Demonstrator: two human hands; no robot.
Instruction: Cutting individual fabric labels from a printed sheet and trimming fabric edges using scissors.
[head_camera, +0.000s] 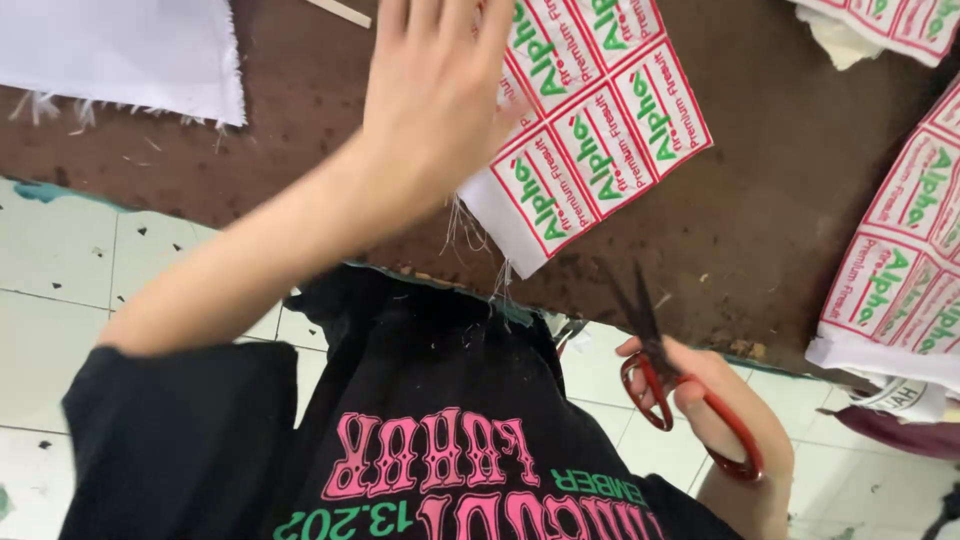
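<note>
Left hand (432, 90) is up over the dark brown worktop (780, 190), fingers spread and flat, palm down on the near-left part of the white woven cloth sheet printed with red-framed rectangular labels (600, 130). Your right hand (725, 410) sits low, off the near edge of the worktop, fingers closed through the loops of the red-handled scissors (665, 370), whose dark blades point up toward the sheet and look nearly shut, though I can't tell for sure. That sheet lies tilted on the worktop, its near corner close to the edge, loose threads hanging from the cut side. It should handle light and floppy, soft rather than stiff, and likely to slide or pucker under a blade, so your flat hand is the sensible hold; to lift it, pinch a plain white margin near a corner, away from the fraying. Labels on it run in a grid, each a white rectangle with a red border, green lettering and smaller red lettering. Far right, a second sheet of the same red-and-green labels (905, 250) rests on a white stack at the worktop's edge, well apart from yours, and a third piece (890, 20) shows at the top right corner. Top left lies a plain white cloth with a frayed edge (120, 50). Below you, pale tiled floor (60, 320).
</note>
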